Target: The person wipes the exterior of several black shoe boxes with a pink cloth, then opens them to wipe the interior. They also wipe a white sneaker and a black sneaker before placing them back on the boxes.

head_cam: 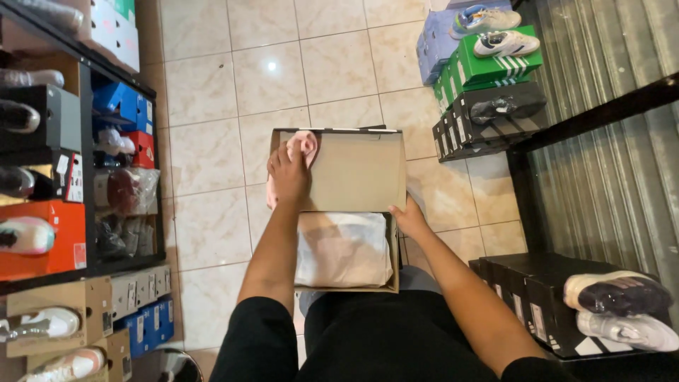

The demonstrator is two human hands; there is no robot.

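An open cardboard shoe box (393, 251) rests on my lap, its lid (357, 170) flipped up and away from me. White wrapping paper (343, 249) fills the box. My left hand (288, 173) holds a pink shoe (304, 146) against the left edge of the lid. My right hand (409, 218) grips the box's right side where the lid hinges.
A black shelf (85, 92) on the left carries several shoe boxes and shoes. Stacked green, blue and black boxes (488, 78) with shoes on top stand far right. More black boxes (544, 297) with shoes sit near right, beside a metal shutter (608, 177). Beige tiled floor (212, 219) lies below.
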